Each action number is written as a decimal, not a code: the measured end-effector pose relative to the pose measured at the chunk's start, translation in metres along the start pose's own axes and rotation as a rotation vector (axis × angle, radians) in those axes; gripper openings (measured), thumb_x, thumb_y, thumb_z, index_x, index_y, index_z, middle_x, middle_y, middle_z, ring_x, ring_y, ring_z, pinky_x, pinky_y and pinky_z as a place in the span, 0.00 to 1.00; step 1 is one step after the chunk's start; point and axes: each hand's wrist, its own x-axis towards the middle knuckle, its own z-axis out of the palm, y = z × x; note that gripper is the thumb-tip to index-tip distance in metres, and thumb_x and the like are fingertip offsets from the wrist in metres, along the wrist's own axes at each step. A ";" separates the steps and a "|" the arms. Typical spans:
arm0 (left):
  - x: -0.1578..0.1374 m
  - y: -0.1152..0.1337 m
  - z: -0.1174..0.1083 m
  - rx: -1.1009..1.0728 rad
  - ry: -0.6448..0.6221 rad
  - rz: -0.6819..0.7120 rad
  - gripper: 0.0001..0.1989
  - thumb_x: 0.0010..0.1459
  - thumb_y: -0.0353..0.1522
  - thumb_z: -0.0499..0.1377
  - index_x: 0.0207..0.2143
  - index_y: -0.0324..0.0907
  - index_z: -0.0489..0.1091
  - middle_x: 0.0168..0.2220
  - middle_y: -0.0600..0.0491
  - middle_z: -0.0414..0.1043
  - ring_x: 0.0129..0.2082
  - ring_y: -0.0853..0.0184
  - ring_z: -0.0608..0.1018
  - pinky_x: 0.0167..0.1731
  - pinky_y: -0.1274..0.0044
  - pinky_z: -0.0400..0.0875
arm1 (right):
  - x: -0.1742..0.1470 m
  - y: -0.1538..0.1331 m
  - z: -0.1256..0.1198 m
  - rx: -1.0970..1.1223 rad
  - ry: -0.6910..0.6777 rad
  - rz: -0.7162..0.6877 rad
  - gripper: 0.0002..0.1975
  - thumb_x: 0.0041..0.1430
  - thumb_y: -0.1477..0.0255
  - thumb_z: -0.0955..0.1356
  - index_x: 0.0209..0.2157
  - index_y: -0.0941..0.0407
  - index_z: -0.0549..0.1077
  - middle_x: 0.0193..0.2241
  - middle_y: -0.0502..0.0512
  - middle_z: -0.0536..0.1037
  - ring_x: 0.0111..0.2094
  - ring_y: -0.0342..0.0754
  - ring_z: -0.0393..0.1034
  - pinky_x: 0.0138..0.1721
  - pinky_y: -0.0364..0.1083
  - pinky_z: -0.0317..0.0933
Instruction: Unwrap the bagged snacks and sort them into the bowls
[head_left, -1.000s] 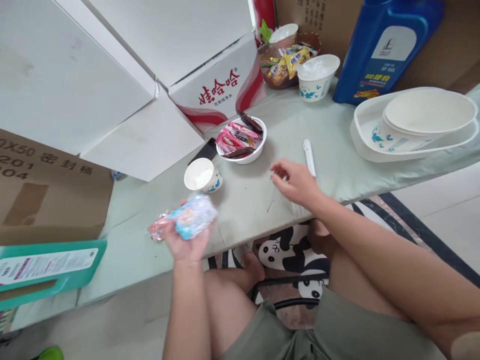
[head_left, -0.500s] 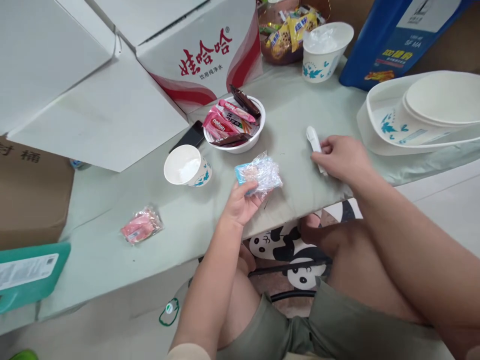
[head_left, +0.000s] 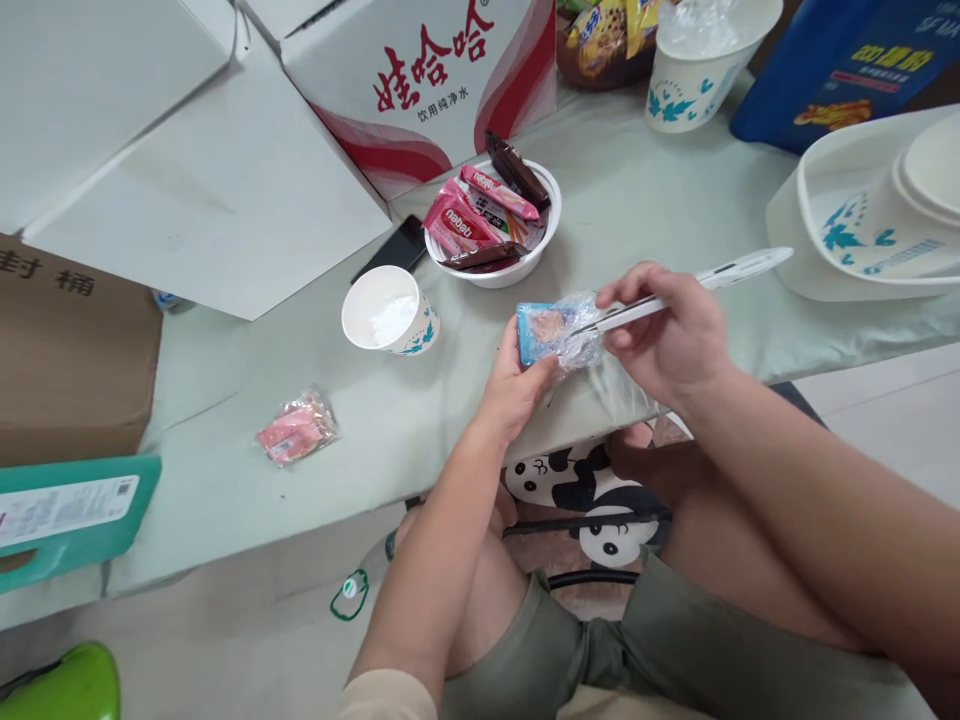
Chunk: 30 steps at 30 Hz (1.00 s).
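In my left hand (head_left: 510, 385) I hold a small blue packet (head_left: 534, 342) with a picture on it, loosely wrapped in crinkled clear plastic (head_left: 583, 350). My right hand (head_left: 671, 335) grips a slim white knife-like tool (head_left: 739, 268), its long end sticking out to the right. The tool's narrow tip meets the clear plastic; whether it has pierced the wrap I cannot tell. Just behind stands a white bowl (head_left: 551, 225) of pink and brown snack packets (head_left: 469, 215). Left of my left hand is a paper cup (head_left: 427, 325) with white stuff inside.
A pink wrapped packet (head_left: 298, 430) lies on the cloth-covered table (head_left: 217, 440) at left, near a teal case (head_left: 90, 545). A phone (head_left: 397, 245) lies behind the cup. A large white box (head_left: 427, 100) stands at the back; a white tub (head_left: 817, 250) with cups is at right.
My right hand has lifted the white tool off the table and brought it left to the wrapped packet. The packet now lies more between both hands, and the view has shifted slightly.
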 end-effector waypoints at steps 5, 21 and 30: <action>-0.001 -0.001 0.002 0.017 0.006 0.010 0.30 0.47 0.32 0.71 0.53 0.50 0.67 0.48 0.53 0.75 0.51 0.61 0.77 0.55 0.67 0.70 | 0.002 0.010 0.005 -0.054 0.034 -0.034 0.21 0.60 0.48 0.63 0.27 0.51 0.66 0.16 0.46 0.61 0.16 0.43 0.60 0.17 0.45 0.54; -0.002 0.005 0.004 -0.071 0.058 -0.019 0.29 0.47 0.27 0.68 0.52 0.50 0.67 0.46 0.56 0.74 0.48 0.65 0.77 0.51 0.69 0.71 | 0.001 0.005 0.001 0.130 -0.115 0.007 0.11 0.47 0.65 0.75 0.29 0.52 0.71 0.29 0.47 0.76 0.33 0.42 0.76 0.41 0.43 0.74; -0.003 0.001 0.005 -0.019 0.041 0.028 0.25 0.48 0.29 0.70 0.49 0.49 0.68 0.43 0.57 0.75 0.41 0.69 0.78 0.45 0.74 0.71 | -0.004 0.014 0.015 0.030 -0.149 0.078 0.17 0.43 0.61 0.79 0.24 0.54 0.71 0.27 0.49 0.78 0.29 0.43 0.74 0.34 0.44 0.74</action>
